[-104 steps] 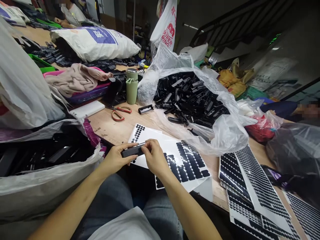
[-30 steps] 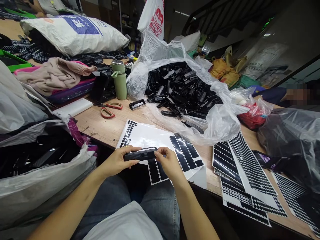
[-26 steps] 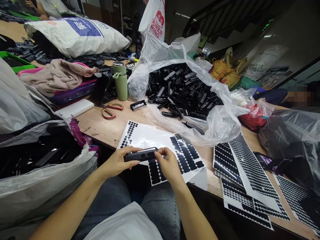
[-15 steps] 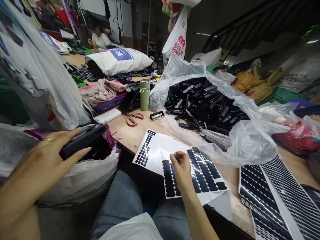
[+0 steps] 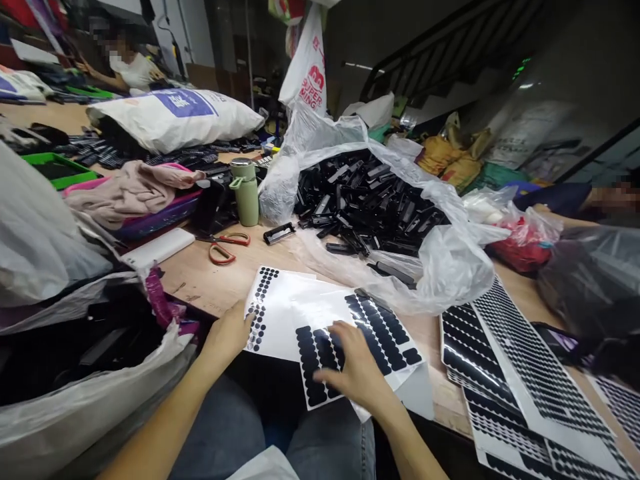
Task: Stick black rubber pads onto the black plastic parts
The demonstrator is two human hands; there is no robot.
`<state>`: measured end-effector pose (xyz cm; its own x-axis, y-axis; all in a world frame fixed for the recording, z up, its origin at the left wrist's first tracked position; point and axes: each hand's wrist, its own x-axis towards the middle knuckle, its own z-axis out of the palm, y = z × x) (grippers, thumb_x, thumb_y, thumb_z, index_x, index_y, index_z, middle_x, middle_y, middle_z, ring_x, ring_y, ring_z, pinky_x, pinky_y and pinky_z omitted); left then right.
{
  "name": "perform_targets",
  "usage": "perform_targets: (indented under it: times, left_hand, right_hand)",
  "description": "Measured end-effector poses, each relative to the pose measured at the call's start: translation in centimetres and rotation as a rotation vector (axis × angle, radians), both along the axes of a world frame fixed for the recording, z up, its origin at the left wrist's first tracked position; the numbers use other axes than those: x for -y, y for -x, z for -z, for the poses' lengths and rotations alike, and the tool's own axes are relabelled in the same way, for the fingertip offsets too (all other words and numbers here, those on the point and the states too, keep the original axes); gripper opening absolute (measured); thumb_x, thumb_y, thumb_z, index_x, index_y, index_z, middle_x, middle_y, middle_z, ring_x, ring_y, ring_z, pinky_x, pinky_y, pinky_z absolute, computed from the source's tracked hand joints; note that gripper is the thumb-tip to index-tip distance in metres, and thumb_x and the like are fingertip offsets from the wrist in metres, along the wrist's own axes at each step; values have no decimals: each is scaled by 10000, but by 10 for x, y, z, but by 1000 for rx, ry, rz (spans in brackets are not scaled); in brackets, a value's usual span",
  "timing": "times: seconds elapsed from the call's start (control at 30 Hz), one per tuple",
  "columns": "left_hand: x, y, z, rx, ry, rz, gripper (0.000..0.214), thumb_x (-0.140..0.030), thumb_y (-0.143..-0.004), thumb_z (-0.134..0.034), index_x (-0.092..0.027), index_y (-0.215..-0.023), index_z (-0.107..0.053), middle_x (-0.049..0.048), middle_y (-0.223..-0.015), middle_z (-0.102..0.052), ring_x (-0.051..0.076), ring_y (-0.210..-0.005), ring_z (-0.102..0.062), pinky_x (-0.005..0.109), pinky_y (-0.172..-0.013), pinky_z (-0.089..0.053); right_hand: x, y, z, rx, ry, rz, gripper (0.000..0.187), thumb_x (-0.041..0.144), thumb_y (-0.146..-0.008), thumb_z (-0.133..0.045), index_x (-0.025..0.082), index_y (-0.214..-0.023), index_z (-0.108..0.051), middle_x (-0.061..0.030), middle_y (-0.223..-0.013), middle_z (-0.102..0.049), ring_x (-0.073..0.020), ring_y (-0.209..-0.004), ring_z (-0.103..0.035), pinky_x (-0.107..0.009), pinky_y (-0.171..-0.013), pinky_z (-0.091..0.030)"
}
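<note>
- Currently, left hand (image 5: 229, 337): loosely open, empty, fingertips on the dot-sticker sheet (image 5: 283, 300) edge.
- Right hand (image 5: 356, 365): spread palm-down, empty, on the oval-sticker sheet (image 5: 385, 327).
- Both sheets lie on the wooden table (image 5: 215, 277), near a clear bag of black plastic parts (image 5: 370, 200).

Dot sheet (image 5: 283, 303): white backing, mostly bare, with round black stickers in columns down its left edge. It lies flat at the near edge of the bench (image 5: 210, 283).
Oblong-sticker sheet (image 5: 385, 327): white backing with rows of black oblong stickers. It lies flat, overlapping the Dot sheet, with its near corner overhanging the bench edge.
</note>
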<state>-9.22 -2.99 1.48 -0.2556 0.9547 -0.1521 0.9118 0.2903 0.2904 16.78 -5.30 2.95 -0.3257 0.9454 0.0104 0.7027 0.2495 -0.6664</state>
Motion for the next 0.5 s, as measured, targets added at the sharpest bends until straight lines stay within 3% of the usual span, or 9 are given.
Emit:
perform_targets:
  times: [0.07, 0.13, 0.27, 0.43, 0.5]
  left_hand:
    - [-2, 4, 8, 38, -72, 28, 366, -263, -852, -358, -110, -1145, -515, 160, -1006, -656, 284, -945, -620, 351, -773, -459]
    - [-5, 0, 12, 63, -139, 31, 386, -253, -830, -382, -115, -1163, -517, 150, -991, -661, 283, -937, -620, 350, -786, -459]
    - [-16, -19, 13, 102, -229, 17, 422, -232, -810, -396, -107, -1198, -507, 150, -1035, -655, 283, -978, -605, 358, -837, -446]
    - [-23, -10, 15, 92, -179, 6, 441, -294, -816, -407, -109, -1203, -510, 179, -1038, -657, 321, -963, -614, 396, -788, -463]
    - [-24, 4, 20, 138, -142, 12, 448, -343, -805, -431, -117, -1179, -532, 175, -1026, -665, 330, -946, -621, 405, -763, -473]
  right_hand:
    - [12, -11, 10, 141, -73, -198, 805, 225, -588, -742, 313, -1312, -402, -66, -1441, -326, -332, -1325, -263, -543, -1058, -230]
    - [17, -18, 22, 213, -135, -260, 773, 95, -668, -629, 334, -1349, -352, -45, -1467, -283, -305, -1352, -222, -569, -1075, -181]
    - [10, -11, 39, 150, -219, -41, 574, 43, -801, -378, 245, -1337, -404, -93, -1392, -410, -244, -1291, -369, -512, -1052, -302]
    - [-18, 7, 30, 7, -136, 19, 413, 356, -795, -574, 225, -1187, -562, -103, -1270, -539, -285, -1227, -440, -500, -1026, -324]
    - [-36, -13, 24, -23, -124, 273, 399, 433, -773, -587, 189, -1089, -610, -132, -1179, -591, -297, -1161, -491, -499, -972, -368]
